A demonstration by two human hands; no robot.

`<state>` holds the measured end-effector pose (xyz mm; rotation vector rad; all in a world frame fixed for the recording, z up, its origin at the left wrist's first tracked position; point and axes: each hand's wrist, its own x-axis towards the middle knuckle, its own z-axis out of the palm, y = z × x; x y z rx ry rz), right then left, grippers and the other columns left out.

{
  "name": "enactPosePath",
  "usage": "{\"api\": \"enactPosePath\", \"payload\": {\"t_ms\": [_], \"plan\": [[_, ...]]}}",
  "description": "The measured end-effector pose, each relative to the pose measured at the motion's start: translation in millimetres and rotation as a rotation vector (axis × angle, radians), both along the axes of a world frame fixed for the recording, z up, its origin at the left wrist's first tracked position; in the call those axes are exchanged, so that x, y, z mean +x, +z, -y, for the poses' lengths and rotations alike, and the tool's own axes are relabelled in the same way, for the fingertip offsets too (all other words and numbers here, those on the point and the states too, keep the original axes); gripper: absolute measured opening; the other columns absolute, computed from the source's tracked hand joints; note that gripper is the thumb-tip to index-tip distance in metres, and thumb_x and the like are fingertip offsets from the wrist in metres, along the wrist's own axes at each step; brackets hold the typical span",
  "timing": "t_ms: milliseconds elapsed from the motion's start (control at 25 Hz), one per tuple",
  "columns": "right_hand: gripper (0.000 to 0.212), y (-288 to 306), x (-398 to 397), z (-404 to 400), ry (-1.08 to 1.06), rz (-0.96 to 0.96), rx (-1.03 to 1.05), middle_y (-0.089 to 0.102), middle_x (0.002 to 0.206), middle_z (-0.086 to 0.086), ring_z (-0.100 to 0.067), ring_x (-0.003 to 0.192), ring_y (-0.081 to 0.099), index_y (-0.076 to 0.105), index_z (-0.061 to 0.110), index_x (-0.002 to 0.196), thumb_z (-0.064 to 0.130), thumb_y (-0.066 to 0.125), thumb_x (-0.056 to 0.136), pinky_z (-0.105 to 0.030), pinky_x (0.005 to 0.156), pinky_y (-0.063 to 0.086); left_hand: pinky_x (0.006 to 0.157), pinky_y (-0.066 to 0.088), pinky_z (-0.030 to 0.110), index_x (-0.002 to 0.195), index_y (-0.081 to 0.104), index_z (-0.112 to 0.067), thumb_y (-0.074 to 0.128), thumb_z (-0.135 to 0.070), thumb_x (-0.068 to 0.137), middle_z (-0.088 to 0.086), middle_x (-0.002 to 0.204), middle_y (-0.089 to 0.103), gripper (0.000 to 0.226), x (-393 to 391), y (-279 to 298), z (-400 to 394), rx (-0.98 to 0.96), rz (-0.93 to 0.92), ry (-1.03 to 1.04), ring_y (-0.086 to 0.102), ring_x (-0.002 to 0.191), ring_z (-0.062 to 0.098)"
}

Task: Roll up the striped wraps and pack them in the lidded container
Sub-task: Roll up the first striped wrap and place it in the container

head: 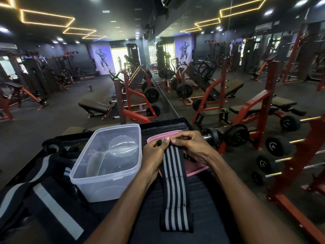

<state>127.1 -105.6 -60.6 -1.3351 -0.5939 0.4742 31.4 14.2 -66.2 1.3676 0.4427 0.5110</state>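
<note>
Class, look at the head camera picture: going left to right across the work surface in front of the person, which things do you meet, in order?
Loose striped wraps → clear container → left hand → striped wrap held in both hands → right hand. The pink lid lies under the hands, so its place is unclear.

The wrap [173, 184] is woven elastic cloth, matt, black with grey stripes and visible stitching. The container [107, 166] is clear, glossy plastic that catches the light along its rim. The lid [197, 169] under the hands is smooth pink plastic with a soft sheen. More striped cloth [40, 175] lies on the left, matt too. The bench pad [202, 199] looks dull, dark and finely textured. The dumbbell handles [283, 160] are shiny metal.
</note>
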Motion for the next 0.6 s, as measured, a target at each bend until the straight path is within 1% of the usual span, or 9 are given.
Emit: {"api": "enactPosePath", "payload": {"t_ms": [80, 120, 160, 240, 280, 360, 440, 520, 600], "plan": [[0.024, 1.1, -0.4, 2.0, 0.003, 0.033, 0.002, 0.069, 0.106, -0.032, -0.036, 0.097, 0.069, 0.067, -0.015, 0.103, -0.009, 0.071, 0.081, -0.036, 0.092, 0.057, 0.087, 0.059, 0.041, 0.090, 0.076, -0.012, 0.073, -0.017, 0.089, 0.009, 0.089, 0.078, 0.006, 0.1, -0.7, -0.6, 0.044, 0.002, 0.011, 0.075, 0.092, 0.028], [0.022, 1.7, -0.4, 1.9, 0.002, 0.023, 0.008, 0.070, 0.103, -0.030, -0.033, 0.094, 0.070, 0.067, -0.015, 0.103, -0.009, 0.070, 0.082, -0.033, 0.088, 0.058, 0.089, 0.059, 0.041, 0.091, 0.076, -0.012, 0.072, -0.014, 0.089, 0.009, 0.091, 0.078, 0.005, 0.0, -0.5, -0.9, 0.059, 0.013, 0.014, 0.074, 0.094, 0.028], [0.022, 2.4, -0.7, 1.3, -0.005, 0.003, 0.007, 0.070, 0.101, -0.029, -0.031, 0.090, 0.069, 0.068, -0.013, 0.102, -0.005, 0.072, 0.082, -0.033, 0.084, 0.057, 0.090, 0.059, 0.039, 0.094, 0.076, -0.011, 0.072, -0.011, 0.089, 0.008, 0.093, 0.078, 0.007, -0.2, 0.2, -1.4, 0.077, 0.020, 0.018, 0.074, 0.096, 0.027], [0.031, 0.2, 1.1, 0.5, -0.007, -0.006, -0.032, 0.068, 0.101, -0.034, -0.035, 0.087, 0.064, 0.072, -0.006, 0.097, 0.014, 0.081, 0.076, -0.043, 0.083, 0.051, 0.088, 0.058, 0.034, 0.099, 0.076, -0.010, 0.071, -0.007, 0.088, 0.006, 0.095, 0.078, 0.012, 0.5, 0.2, -2.0, 0.112, 0.028, 0.020, 0.073, 0.098, 0.025], [0.033, -0.6, 2.1, 0.0, -0.011, 0.012, -0.055, 0.068, 0.101, -0.035, -0.036, 0.086, 0.062, 0.075, -0.002, 0.094, 0.021, 0.083, 0.073, -0.046, 0.083, 0.048, 0.088, 0.058, 0.033, 0.100, 0.076, -0.011, 0.071, -0.006, 0.088, 0.006, 0.096, 0.078, 0.014, 0.9, -0.9, -2.9, 0.119, 0.033, 0.020, 0.073, 0.099, 0.025], [0.019, -0.9, 2.4, 0.2, -0.051, 0.074, -0.049, 0.073, 0.094, -0.025, -0.031, 0.086, 0.067, 0.076, 0.000, 0.090, 0.014, 0.080, 0.078, -0.040, 0.084, 0.053, 0.094, 0.056, 0.035, 0.098, 0.076, -0.016, 0.074, -0.010, 0.087, 0.006, 0.100, 0.077, 0.013, 2.5, -3.1, -2.7, 0.110, 0.042, 0.026, 0.071, 0.105, 0.025], [0.006, -1.2, 4.0, -0.6, -0.096, 0.124, -0.027, 0.075, 0.087, -0.013, -0.020, 0.084, 0.070, 0.076, 0.003, 0.088, 0.003, 0.075, 0.082, -0.031, 0.081, 0.057, 0.099, 0.053, 0.042, 0.093, 0.075, -0.020, 0.076, -0.023, 0.086, 0.005, 0.101, 0.076, 0.007, 4.5, -3.1, -2.1, 0.109, 0.025, 0.055, 0.069, 0.107, 0.023], [0.009, -1.0, 4.2, -1.4, -0.120, 0.156, -0.004, 0.075, 0.085, -0.010, -0.017, 0.082, 0.070, 0.076, 0.004, 0.087, -0.003, 0.074, 0.081, -0.027, 0.077, 0.057, 0.098, 0.054, 0.046, 0.089, 0.073, -0.018, 0.073, -0.025, 0.089, 0.005, 0.094, 0.076, 0.008, 4.1, -1.1, -0.2, 0.098, 0.020, 0.064, 0.071, 0.097, 0.021], [0.013, 0.0, 3.7, -1.0, -0.116, 0.151, 0.018, 0.074, 0.085, -0.011, -0.017, 0.082, 0.070, 0.075, 0.002, 0.089, -0.008, 0.073, 0.080, -0.027, 0.077, 0.057, 0.097, 0.055, 0.046, 0.091, 0.072, -0.015, 0.071, -0.014, 0.090, 0.007, 0.092, 0.076, 0.001, 3.0, 0.1, 0.7, 0.090, 0.073, 0.051, 0.072, 0.091, 0.020]]}}
